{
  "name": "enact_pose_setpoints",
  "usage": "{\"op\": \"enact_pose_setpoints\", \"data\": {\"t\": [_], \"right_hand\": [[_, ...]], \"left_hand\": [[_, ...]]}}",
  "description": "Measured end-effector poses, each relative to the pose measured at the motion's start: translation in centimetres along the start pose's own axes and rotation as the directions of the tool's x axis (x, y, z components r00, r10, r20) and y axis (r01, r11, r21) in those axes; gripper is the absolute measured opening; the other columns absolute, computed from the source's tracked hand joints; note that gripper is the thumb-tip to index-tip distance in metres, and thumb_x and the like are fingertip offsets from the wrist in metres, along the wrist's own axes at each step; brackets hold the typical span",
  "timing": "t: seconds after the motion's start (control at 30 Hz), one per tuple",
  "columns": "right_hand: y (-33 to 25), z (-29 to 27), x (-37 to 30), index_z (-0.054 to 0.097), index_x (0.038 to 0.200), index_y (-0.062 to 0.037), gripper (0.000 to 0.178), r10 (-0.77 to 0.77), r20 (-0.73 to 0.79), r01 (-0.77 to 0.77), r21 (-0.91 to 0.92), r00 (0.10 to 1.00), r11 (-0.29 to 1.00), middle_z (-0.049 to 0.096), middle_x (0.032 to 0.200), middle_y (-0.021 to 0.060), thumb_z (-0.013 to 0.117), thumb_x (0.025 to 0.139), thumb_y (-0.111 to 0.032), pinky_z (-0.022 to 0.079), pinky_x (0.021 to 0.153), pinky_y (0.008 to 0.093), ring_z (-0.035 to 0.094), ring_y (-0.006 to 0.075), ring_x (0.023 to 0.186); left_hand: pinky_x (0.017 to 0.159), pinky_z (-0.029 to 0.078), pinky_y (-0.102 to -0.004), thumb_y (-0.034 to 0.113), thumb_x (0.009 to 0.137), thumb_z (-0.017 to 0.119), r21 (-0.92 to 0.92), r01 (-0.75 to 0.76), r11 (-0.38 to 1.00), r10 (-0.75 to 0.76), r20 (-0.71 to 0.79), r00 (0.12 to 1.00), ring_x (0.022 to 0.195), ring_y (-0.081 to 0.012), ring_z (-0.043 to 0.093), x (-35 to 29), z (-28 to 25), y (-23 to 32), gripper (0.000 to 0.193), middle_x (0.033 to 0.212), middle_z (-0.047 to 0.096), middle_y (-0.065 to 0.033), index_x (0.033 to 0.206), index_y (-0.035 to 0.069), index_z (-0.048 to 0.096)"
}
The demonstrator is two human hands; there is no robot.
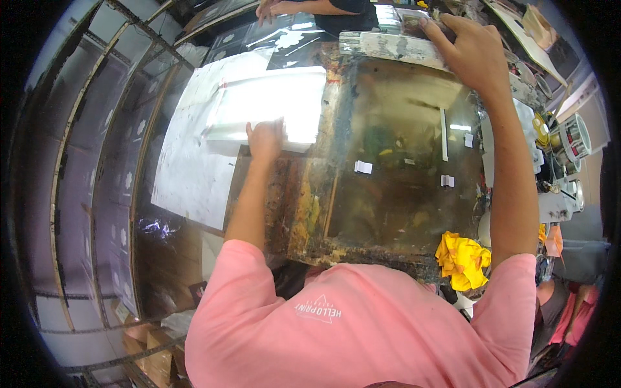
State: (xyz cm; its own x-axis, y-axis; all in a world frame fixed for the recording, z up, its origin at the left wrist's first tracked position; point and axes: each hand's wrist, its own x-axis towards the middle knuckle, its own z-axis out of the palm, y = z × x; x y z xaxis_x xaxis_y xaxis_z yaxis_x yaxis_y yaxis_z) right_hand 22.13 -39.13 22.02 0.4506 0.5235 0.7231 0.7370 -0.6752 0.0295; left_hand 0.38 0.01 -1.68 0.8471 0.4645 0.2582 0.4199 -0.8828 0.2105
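Observation:
My left hand (266, 140) rests at the near edge of a stack of glossy, bright sheets (301, 97), its thumb apart from the fingers. Glare washes out part of the sheets. My right arm reaches far forward, and my right hand (475, 52) is bent over the far right end of a paint-stained pale bar (394, 48). Its fingers curl around something at the far side that I cannot make out. Between my arms lies a flat, shiny brownish work surface (388, 213), with small white tabs (363, 167) and a narrow white strip (444, 136) on it.
A crumpled yellow cloth (463, 260) lies at the near right corner. Large white paper (194, 161) lies under the sheets. Metal racks (97, 161) stand at left; cans (569, 139) crowd the right side. Across the table is another person's hand (272, 9).

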Motion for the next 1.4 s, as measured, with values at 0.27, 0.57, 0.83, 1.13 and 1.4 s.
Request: {"op": "enact_pose_setpoints", "data": {"t": [0.27,0.57,0.83,1.13,1.4], "right_hand": [[-0.8,-0.9,1.1,0.074,0.076,-0.0037,0.054,0.072,0.016,-0.073,0.049,0.997,0.996,0.073,0.081,0.0214,0.06,0.098,-0.051,0.049,0.084,0.0526,0.072,0.0393,0.085],[-0.8,-1.1,1.6,0.076,0.078,-0.0014,0.06,0.032,-0.005,-0.032,-0.007,0.999,0.999,0.074,0.079,0.0227,0.056,0.098,-0.054,0.051,0.082,0.0542,0.073,0.0417,0.082],[0.2,-0.9,2.8,0.078,0.078,0.0008,0.063,0.078,0.139,-0.083,0.03,0.987,0.996,0.073,0.077,0.0253,0.053,0.098,-0.053,0.052,0.085,0.0527,0.073,0.0429,0.081],[0.9,-0.3,4.3,0.078,0.082,0.0034,0.066,0.059,0.039,-0.059,0.001,0.997,0.998,0.075,0.087,0.0292,0.054,0.097,-0.056,0.056,0.089,0.053,0.074,0.0446,0.09],[0.1,-0.9,3.8,0.078,0.084,0.0025,0.065,0.111,0.114,-0.109,-0.02,0.987,0.994,0.075,0.092,0.0281,0.054,0.097,-0.056,0.055,0.087,0.0538,0.073,0.0439,0.093]], "left_hand": [[0.117,0.042,-0.0563,0.041,0.113,0.049,0.001,-0.24,0.971,0.24,0.046,0.97,0.094,-0.0425,0.072,2.3,-6.6,5.8,0.048,0.096,0.078,-0.0189,0.103,0.007,0.081],[0.128,0.021,-0.0639,0.078,0.1,0.044,-0.187,-0.47,0.862,0.504,0.225,0.834,0.144,-0.0413,0.052,-4.4,4.8,25.1,0.084,0.149,0.06,-0.0243,0.145,0.01,0.066],[0.121,-0.008,-0.0798,0.102,0.077,0.047,-0.192,-0.588,0.786,0.615,0.153,0.773,0.161,-0.0482,0.024,-8.5,8.2,32.7,0.125,0.173,0.032,-0.0248,0.162,0.01,0.048],[0.122,-0.004,-0.0795,0.101,0.074,0.05,-0.256,-0.605,0.754,0.641,0.085,0.763,0.157,-0.048,0.032,-9.3,8.3,32.9,0.123,0.168,0.04,-0.025,0.159,0.012,0.053],[0.124,-0.005,-0.0775,0.101,0.074,0.05,-0.269,-0.622,0.735,0.658,0.06,0.751,0.156,-0.0455,0.036,-9.5,8.5,32.8,0.122,0.164,0.045,-0.0237,0.157,0.012,0.056]]}}
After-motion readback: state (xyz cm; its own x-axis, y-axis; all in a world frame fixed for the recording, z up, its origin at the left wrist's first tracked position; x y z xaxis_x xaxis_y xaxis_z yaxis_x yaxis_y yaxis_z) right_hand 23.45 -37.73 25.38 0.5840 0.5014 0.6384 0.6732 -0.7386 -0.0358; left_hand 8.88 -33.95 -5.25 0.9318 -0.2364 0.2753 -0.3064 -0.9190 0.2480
